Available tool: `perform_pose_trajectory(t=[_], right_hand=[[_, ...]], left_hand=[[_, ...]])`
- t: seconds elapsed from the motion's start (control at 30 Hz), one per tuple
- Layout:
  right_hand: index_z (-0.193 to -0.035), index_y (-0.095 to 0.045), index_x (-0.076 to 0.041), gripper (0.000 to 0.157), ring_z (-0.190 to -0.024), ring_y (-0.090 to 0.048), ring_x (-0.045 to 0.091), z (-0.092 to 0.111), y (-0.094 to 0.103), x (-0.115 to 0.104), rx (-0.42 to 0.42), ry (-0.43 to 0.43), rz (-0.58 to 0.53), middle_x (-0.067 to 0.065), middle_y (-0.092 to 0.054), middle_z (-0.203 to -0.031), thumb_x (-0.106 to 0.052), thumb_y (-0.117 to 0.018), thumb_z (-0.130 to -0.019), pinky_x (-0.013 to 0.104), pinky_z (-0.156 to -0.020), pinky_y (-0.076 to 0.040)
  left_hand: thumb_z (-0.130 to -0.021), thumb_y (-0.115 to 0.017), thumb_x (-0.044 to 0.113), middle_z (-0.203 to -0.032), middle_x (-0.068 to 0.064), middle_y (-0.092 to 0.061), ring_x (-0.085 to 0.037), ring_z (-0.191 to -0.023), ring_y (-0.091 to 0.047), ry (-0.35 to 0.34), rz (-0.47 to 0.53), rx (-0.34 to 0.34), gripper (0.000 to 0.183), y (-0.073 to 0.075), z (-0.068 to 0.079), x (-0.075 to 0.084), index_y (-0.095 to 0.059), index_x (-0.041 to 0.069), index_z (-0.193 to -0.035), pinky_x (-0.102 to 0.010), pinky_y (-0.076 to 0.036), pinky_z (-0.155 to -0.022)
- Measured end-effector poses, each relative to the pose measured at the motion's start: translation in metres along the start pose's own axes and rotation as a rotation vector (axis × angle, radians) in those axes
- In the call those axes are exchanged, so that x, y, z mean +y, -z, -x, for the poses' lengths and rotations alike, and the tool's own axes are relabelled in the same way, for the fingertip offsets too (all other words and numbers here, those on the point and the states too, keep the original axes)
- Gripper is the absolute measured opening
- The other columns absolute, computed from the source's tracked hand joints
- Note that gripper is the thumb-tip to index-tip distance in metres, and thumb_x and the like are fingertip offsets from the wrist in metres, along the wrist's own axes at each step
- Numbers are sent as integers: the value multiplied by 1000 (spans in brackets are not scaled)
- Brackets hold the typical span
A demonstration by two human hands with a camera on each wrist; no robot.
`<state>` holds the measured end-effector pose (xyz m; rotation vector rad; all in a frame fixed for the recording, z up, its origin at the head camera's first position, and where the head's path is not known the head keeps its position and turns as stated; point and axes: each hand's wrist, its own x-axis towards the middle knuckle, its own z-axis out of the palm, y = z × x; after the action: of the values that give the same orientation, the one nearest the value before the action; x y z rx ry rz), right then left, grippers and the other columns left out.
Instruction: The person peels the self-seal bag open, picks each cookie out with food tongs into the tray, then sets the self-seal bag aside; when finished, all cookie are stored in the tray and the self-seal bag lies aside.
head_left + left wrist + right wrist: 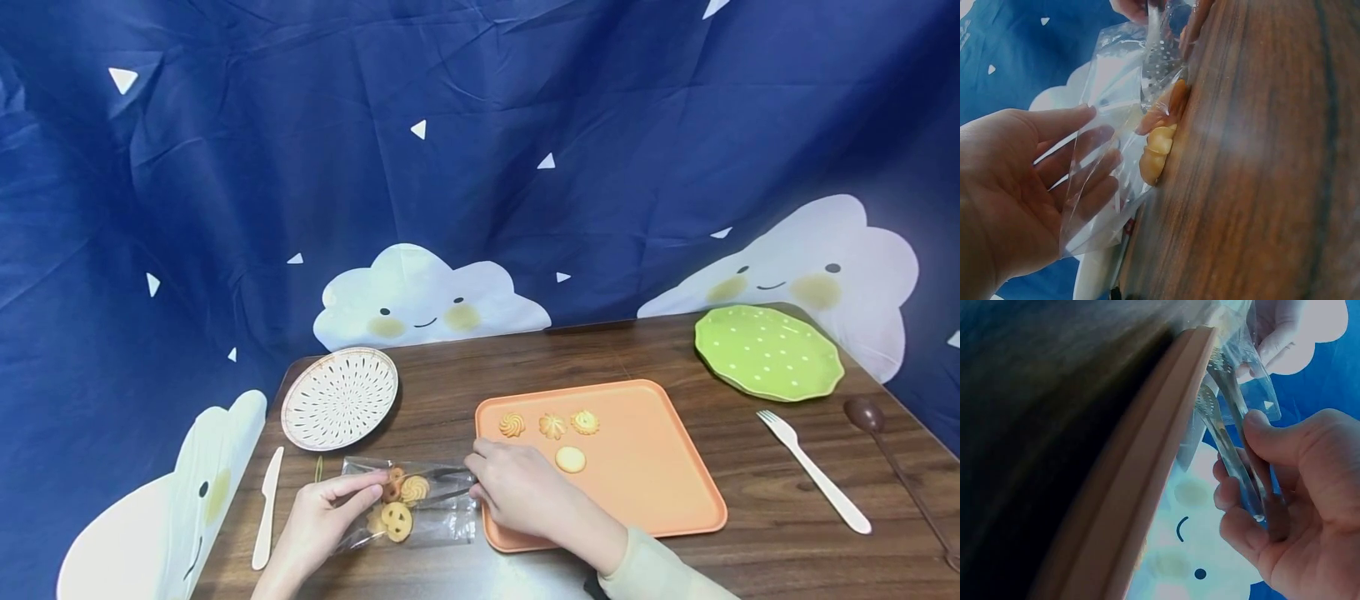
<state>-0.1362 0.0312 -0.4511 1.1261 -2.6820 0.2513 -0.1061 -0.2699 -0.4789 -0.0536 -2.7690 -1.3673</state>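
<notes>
A clear plastic bag (448, 525) lies on the table with several cookies (397, 520) inside, one bearing a smiling face. My left hand (315, 517) holds the bag's film between thumb and fingers, the fingers showing through the plastic in the left wrist view. From the tray side, my right hand (525, 490) grips a pair of metal tongs (1232, 394), their arms spread apart. The perforated tips reach in at the bag's right end, near the cookies. Right of the bag is an orange tray (645, 500), with cookies (552, 426) in a row and a round cookie (571, 459) below them.
A white patterned plate (341, 400) stands at the back left, above a white knife (267, 508). To the right are a green dotted plate (768, 354), a white fork (817, 475) and a long brown spoon (866, 414). A blue curtain (480, 167) hangs behind the table.
</notes>
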Motion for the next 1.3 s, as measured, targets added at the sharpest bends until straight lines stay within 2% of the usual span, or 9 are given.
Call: perform_pose_trajectory(t=[0.13, 0.33, 0.47, 0.73, 0.93, 1.1, 1.2, 1.3], right_hand=[[-100, -70, -15, 18, -73, -61, 9, -1, 1, 0, 16, -6, 2, -6, -60, -88, -30, -74, -90, 29, -60, -54], [-93, -68, -17, 15, -71, -63, 10, 0, 5, 4, 30, -47, 16, -6, -61, -87, -28, -76, -86, 28, -53, -48], [-92, -68, -19, 15, -72, -63, 10, 5, 8, 9, 40, -68, 17, -8, -60, -83, -29, -77, -86, 29, -55, -50], [-100, -71, -15, 15, -77, -64, 11, 21, 24, 25, 75, -106, -33, -7, -64, -89, -23, -75, -88, 31, -63, -55], [-105, -72, -15, 21, -86, -68, 13, 43, 38, 48, 140, -119, -20, -6, -68, -97, -18, -76, -85, 33, -73, -60], [-100, -72, -15, 22, -84, -68, 12, 73, 54, 76, 196, -138, 13, -7, -67, -92, -14, -78, -79, 34, -75, -60], [-97, -71, -20, 21, -82, -69, 10, 91, 63, 90, 185, -160, 26, -11, -66, -90, -13, -79, -78, 34, -70, -59], [-95, -71, -26, 21, -81, -68, 6, 102, 67, 99, 138, -150, 14, -16, -66, -91, -14, -79, -79, 32, -68, -57]], left_hand=[[-89, -77, 36, -105, 20, -78, 5, -105, -70, -2, 3, 0, 15, 0, 1, 0, -80, 31, -103, -11, -53, -93], [-88, -77, 36, -105, 19, -79, 5, -105, -70, 0, 16, -3, 16, 1, 0, 0, -80, 30, -102, -11, -53, -92], [-88, -78, 35, -106, 17, -79, 4, -106, -71, 9, 34, -9, 15, -1, -1, 1, -80, 30, -102, -11, -53, -93], [-88, -78, 35, -105, 16, -79, 4, -104, -71, 1, 32, 1, 16, -1, 0, -2, -80, 29, -102, -9, -52, -91], [-88, -77, 37, -107, 14, -79, 3, -105, -71, -5, 54, -8, 17, 0, 0, -1, -80, 29, -103, -11, -54, -91], [-88, -77, 39, -107, 15, -79, 3, -104, -71, 12, 54, -18, 20, 0, 0, 0, -79, 30, -106, -13, -55, -92], [-88, -76, 40, -108, 15, -79, 3, -104, -71, 20, 55, -21, 20, 0, 0, 0, -79, 30, -106, -13, -55, -92], [-88, -77, 40, -108, 15, -79, 4, -105, -70, 31, 54, -19, 18, 0, 0, 1, -80, 31, -104, -13, -54, -92]])
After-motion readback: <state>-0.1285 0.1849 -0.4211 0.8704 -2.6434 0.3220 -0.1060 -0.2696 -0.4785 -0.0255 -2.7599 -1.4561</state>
